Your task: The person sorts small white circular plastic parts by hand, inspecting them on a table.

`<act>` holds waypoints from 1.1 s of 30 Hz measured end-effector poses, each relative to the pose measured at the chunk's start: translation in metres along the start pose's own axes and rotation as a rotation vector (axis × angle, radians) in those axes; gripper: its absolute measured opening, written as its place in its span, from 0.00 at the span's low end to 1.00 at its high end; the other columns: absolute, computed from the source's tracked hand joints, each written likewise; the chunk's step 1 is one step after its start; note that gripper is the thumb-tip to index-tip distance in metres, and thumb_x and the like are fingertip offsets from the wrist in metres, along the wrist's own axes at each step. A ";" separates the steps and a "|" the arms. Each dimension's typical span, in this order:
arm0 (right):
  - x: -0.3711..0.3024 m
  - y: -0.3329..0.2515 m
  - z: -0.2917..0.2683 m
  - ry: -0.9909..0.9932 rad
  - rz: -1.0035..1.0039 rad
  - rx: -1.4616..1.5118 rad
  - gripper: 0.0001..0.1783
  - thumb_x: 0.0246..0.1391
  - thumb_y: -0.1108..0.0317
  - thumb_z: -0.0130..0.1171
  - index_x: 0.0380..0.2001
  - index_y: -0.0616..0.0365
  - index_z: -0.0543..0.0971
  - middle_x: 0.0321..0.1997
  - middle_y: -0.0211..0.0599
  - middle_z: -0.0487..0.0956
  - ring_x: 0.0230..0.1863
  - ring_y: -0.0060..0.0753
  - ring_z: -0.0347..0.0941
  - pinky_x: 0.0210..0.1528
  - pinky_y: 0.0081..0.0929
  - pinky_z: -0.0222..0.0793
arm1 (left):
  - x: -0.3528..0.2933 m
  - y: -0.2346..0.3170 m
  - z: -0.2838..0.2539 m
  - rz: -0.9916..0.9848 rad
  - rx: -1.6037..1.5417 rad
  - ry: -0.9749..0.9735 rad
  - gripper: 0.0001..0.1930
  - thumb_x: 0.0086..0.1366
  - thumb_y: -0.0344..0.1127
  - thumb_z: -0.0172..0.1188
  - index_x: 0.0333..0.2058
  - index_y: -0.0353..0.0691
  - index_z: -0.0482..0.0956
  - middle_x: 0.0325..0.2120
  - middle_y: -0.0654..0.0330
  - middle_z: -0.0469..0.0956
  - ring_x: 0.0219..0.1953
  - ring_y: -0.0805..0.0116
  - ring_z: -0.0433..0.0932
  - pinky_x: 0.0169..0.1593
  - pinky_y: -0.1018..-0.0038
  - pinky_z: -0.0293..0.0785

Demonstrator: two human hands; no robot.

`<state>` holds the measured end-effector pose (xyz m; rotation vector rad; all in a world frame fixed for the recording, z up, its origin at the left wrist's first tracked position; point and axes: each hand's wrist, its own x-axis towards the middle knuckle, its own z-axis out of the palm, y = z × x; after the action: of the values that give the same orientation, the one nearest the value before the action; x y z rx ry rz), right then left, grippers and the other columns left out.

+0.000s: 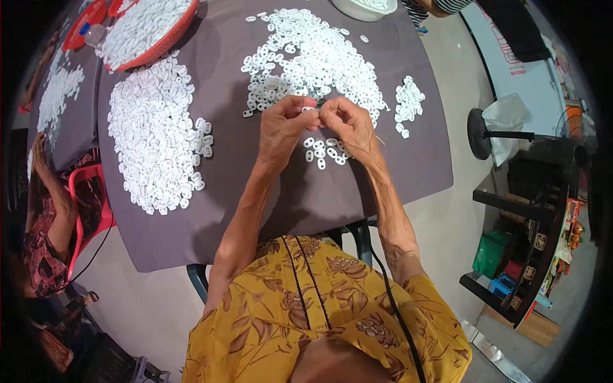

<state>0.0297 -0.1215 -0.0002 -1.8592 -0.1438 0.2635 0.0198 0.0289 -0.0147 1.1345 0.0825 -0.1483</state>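
My left hand (282,126) is closed in a pinch on a small white oval plastic piece (308,109), partly covered by the fingertips. My right hand (355,131) meets it from the right, thumb and forefinger pressed together; what they hold, if anything, is hidden. Just below the hands lie several loose white ovals (320,153), each with dark hole-like spots. Beyond the fingers spreads a large pile of the same pieces (322,54). A thin pale sliver (381,140) shows beside my right wrist.
A bigger heap of white ovals (153,137) covers the left of the grey tablecloth (233,83). A smaller heap (408,101) lies right. A red basket (167,46) and a white bowl (365,11) hold more. Another person's arm (59,191) reaches a table at far left.
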 end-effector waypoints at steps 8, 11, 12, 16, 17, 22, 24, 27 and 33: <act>0.004 -0.006 -0.009 -0.097 0.040 -0.100 0.06 0.49 0.69 0.53 0.26 0.61 0.73 0.23 0.25 0.72 0.26 0.14 0.64 0.29 0.14 0.60 | -0.001 0.001 0.000 0.013 0.281 0.010 0.08 0.51 0.26 0.55 0.31 0.32 0.74 0.19 0.70 0.71 0.22 0.85 0.65 0.26 0.87 0.61; 0.003 -0.008 -0.008 -0.083 0.041 -0.056 0.07 0.49 0.68 0.53 0.26 0.61 0.74 0.23 0.26 0.72 0.26 0.15 0.65 0.30 0.14 0.61 | 0.001 -0.005 -0.001 0.004 0.133 -0.005 0.07 0.50 0.26 0.54 0.30 0.33 0.75 0.18 0.72 0.68 0.21 0.86 0.62 0.25 0.87 0.57; 0.003 -0.008 -0.008 -0.076 0.042 -0.001 0.07 0.50 0.68 0.53 0.26 0.61 0.74 0.23 0.26 0.73 0.26 0.15 0.65 0.30 0.14 0.61 | 0.001 -0.007 -0.001 0.005 0.133 -0.005 0.07 0.50 0.26 0.54 0.30 0.33 0.75 0.18 0.72 0.68 0.21 0.86 0.62 0.25 0.87 0.57; 0.005 -0.002 -0.007 -0.083 0.090 0.002 0.08 0.51 0.67 0.54 0.27 0.61 0.74 0.22 0.27 0.73 0.26 0.16 0.66 0.30 0.15 0.61 | 0.001 -0.007 0.001 0.046 0.066 0.030 0.08 0.51 0.25 0.54 0.32 0.32 0.74 0.19 0.70 0.71 0.22 0.85 0.66 0.26 0.87 0.61; 0.006 0.001 -0.007 -0.090 0.081 -0.020 0.09 0.51 0.66 0.54 0.27 0.61 0.74 0.22 0.27 0.73 0.26 0.16 0.66 0.29 0.15 0.61 | 0.001 -0.008 0.001 0.061 0.038 0.034 0.08 0.51 0.24 0.54 0.32 0.31 0.74 0.20 0.69 0.72 0.23 0.85 0.67 0.26 0.87 0.62; 0.006 0.000 -0.006 -0.089 0.080 -0.019 0.10 0.52 0.64 0.54 0.27 0.61 0.74 0.21 0.28 0.74 0.25 0.16 0.66 0.28 0.15 0.60 | -0.003 0.000 0.005 0.071 0.099 0.041 0.09 0.52 0.23 0.52 0.33 0.30 0.73 0.22 0.66 0.73 0.24 0.84 0.69 0.28 0.87 0.65; 0.006 -0.005 -0.007 -0.113 0.111 0.015 0.09 0.52 0.65 0.53 0.26 0.60 0.74 0.21 0.27 0.74 0.25 0.15 0.66 0.28 0.14 0.59 | -0.004 0.002 0.008 0.085 0.136 0.053 0.09 0.52 0.23 0.52 0.34 0.30 0.73 0.22 0.66 0.73 0.24 0.83 0.70 0.28 0.87 0.65; 0.008 0.000 -0.008 -0.112 0.102 0.043 0.08 0.51 0.65 0.53 0.25 0.59 0.75 0.20 0.27 0.73 0.25 0.15 0.66 0.27 0.14 0.59 | -0.005 0.002 0.010 0.119 0.234 0.060 0.09 0.53 0.22 0.52 0.35 0.30 0.73 0.22 0.66 0.74 0.25 0.83 0.70 0.28 0.87 0.65; 0.006 0.009 0.002 0.000 0.045 0.010 0.08 0.46 0.67 0.54 0.23 0.60 0.75 0.18 0.27 0.73 0.20 0.15 0.63 0.22 0.17 0.58 | 0.002 -0.012 -0.001 0.008 0.098 0.074 0.11 0.52 0.24 0.54 0.36 0.30 0.72 0.22 0.67 0.73 0.24 0.84 0.68 0.27 0.87 0.64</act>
<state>0.0350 -0.1206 -0.0105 -1.8538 -0.1007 0.2943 0.0199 0.0248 -0.0257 1.2378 0.1380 -0.1041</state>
